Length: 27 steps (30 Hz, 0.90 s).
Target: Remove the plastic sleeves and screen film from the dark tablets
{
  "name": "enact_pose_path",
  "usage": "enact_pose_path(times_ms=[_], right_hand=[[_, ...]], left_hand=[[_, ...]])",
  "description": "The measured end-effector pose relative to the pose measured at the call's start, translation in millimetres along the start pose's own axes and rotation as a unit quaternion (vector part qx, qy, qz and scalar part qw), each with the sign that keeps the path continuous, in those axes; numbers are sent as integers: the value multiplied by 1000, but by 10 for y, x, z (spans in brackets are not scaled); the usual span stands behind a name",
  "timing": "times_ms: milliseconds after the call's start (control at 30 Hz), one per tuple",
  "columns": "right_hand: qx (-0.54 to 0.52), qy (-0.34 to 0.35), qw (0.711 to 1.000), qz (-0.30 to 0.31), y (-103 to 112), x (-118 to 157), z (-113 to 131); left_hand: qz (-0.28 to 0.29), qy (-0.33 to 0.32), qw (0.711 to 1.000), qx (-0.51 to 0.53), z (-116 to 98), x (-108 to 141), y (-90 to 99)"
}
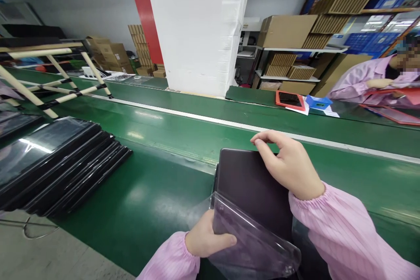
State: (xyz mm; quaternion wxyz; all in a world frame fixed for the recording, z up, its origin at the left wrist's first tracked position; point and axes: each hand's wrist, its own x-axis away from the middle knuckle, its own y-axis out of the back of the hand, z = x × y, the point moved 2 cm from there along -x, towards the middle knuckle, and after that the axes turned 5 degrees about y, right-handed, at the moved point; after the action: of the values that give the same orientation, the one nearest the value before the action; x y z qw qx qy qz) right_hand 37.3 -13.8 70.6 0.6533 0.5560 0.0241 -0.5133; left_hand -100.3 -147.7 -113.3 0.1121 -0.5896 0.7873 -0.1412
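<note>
Pinching clear cover in left hand, over near part of tablet on worktop; curling right hand above, grip unclear. Seems midway, with far part uncovered.

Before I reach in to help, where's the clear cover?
Head view, low right of centre: the clear cover is in the left hand, partly over the dark panel.

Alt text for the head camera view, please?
A left hand holds a clear plastic cover over part of a dark panel at a green worktop, the right hand near the panel's far edge. Glossy black items are stacked at left.
</note>
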Motion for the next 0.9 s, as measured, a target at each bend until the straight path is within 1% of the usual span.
enact_pose_path(times_ms=[67, 133, 200, 233, 267, 333, 433, 500, 533, 567, 600, 633, 700, 733, 767, 800, 833, 867, 900], right_hand=[[31, 0, 999, 5, 66, 1, -77], [68, -14, 997, 23, 121, -10, -172], [107, -51, 992, 45, 158, -32, -293], [119, -70, 989, 46, 172, -47, -356], [123, -82, 988, 36, 187, -63, -414], [117, -79, 990, -6, 227, -87, -498], [117, -71, 988, -70, 340, -18, -512], [136, -62, 985, -84, 434, 155, -424], [137, -37, 987, -75, 469, 282, -346], [130, 3, 990, -49, 485, 434, -249], [113, 54, 992, -7, 478, 603, -140], [91, 102, 989, 55, 443, 782, -28], [71, 172, 965, 183, 317, 1112, 164], [72, 195, 951, 227, 240, 1230, 229], [78, 210, 941, 253, 162, 1297, 265], [86, 218, 937, 259, 90, 1308, 267], [97, 219, 939, 247, 29, 1264, 231], [106, 208, 948, 216, -16, 1172, 157], [113, 191, 960, 170, -44, 1051, 48]], left_hand=[[-7, 10, 1000, -8, -7, 4, 1], [-25, 25, 999, -22, -19, 12, 6], [-41, 39, 998, -28, -22, 19, 15], [-45, 46, 998, -26, -17, 22, 21], [-46, 52, 997, -23, -6, 25, 27], [-60, 69, 996, -21, 30, 35, 47], [-131, 86, 987, -26, 79, 73, 92], [-186, 86, 979, -24, 77, 103, 111], [-203, 86, 975, -16, 65, 112, 110], [-209, 88, 974, -3, 47, 112, 105], [-204, 87, 975, 12, 25, 104, 94], [-191, 84, 978, 27, 1, 87, 82], [-154, 74, 984, 50, -34, 43, 66], [-143, 68, 986, 56, -40, 23, 69], [-141, 63, 986, 60, -36, 7, 80], [-145, 64, 986, 58, -22, -1, 98], [-153, 68, 984, 54, -1, -3, 119], [-164, 73, 983, 50, 22, 2, 141], [-174, 78, 981, 44, 43, 10, 159]])
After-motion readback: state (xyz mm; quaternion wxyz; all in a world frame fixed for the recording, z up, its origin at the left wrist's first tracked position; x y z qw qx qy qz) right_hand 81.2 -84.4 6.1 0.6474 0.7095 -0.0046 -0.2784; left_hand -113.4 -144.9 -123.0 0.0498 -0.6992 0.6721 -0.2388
